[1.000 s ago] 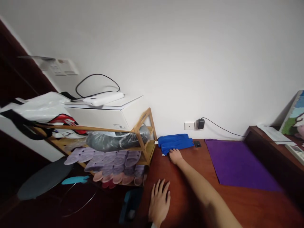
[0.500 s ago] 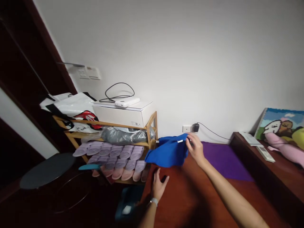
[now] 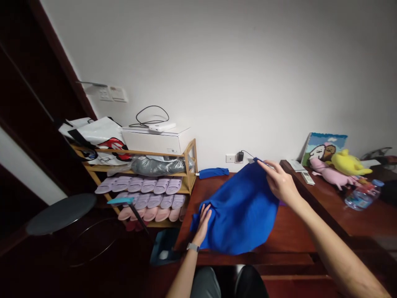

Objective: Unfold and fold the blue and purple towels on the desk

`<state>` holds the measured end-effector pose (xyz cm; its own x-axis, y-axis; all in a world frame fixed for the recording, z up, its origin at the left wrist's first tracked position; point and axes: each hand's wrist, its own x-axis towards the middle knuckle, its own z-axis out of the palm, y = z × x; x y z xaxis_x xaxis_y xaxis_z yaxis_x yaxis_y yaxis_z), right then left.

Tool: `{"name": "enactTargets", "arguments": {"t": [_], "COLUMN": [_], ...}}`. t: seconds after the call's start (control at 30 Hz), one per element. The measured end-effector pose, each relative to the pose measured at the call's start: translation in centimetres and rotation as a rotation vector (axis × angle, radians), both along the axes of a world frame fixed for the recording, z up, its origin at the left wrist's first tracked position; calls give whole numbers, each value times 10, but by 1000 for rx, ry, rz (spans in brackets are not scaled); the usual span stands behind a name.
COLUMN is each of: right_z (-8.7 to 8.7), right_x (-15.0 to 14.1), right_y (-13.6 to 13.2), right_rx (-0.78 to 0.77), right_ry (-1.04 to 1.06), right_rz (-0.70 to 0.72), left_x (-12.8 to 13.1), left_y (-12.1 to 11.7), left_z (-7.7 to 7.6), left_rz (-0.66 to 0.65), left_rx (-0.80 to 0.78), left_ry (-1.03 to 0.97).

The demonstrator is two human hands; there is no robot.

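A blue cloth (image 3: 242,215) hangs spread between my two hands, slanting over the reddish-brown wooden table (image 3: 293,236). My right hand (image 3: 281,182) pinches its upper right corner, index finger stretched along the edge. At the lower left side, my left hand (image 3: 203,223), with a watch on the wrist, grips the fabric, which wrinkles at the fingertips. Behind, against the wall, lies another blue cloth (image 3: 214,173), narrow and folded, with a white tag. Only a sliver of a purple cloth (image 3: 282,203) shows; the held cloth hides the rest.
Left of the table stands a wooden rack (image 3: 189,165) with slippers (image 3: 149,184), a white box (image 3: 155,142) and a bag (image 3: 102,134). A round stool (image 3: 62,213) is farther left. On the right ledge are plush toys (image 3: 347,163), a remote (image 3: 307,178) and a bottle (image 3: 362,196).
The blue cloth has come toward me and spread out, uncovering the folded one behind. My left hand, empty before, now holds its left side. My right hand has moved right with the corner.
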<state>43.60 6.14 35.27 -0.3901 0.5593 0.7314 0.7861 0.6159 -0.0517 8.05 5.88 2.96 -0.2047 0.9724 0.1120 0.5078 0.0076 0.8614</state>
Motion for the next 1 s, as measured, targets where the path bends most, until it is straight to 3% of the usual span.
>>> {"name": "enactTargets", "arguments": {"t": [0.17,0.27,0.33,0.5,0.63,0.73,0.9,1.0], "right_z": [-61,-96,-108,-105,-96,-90,-86,-87], "right_x": [88,122,134,144,146,149,161,170], "right_y": [-1,-9,-18,-36,-51,-66,-94,-114], "right_rx": [-172,-247,-264,-221,-193,-167,25,208], "right_ry": [-55,-56,-61,-47,-61,-85,-3,71], "right_rz": [-322,-324,-307,-303,-267,-262,-297,-339], "left_x": [7,3,1,11,37,54,46,20], "left_y": [-4,-2,2,3,1,2,-8,-23], "left_z": [-27,-25,-20,-10,-10,-9,-4,0], "left_rz": [158,124,79,-74,-295,-383,-353,-214], "left_rx": [-127,-183,-214,-203,-87,-42,-7,22], "left_ry": [294,418,495,631,636,618,576,549]}}
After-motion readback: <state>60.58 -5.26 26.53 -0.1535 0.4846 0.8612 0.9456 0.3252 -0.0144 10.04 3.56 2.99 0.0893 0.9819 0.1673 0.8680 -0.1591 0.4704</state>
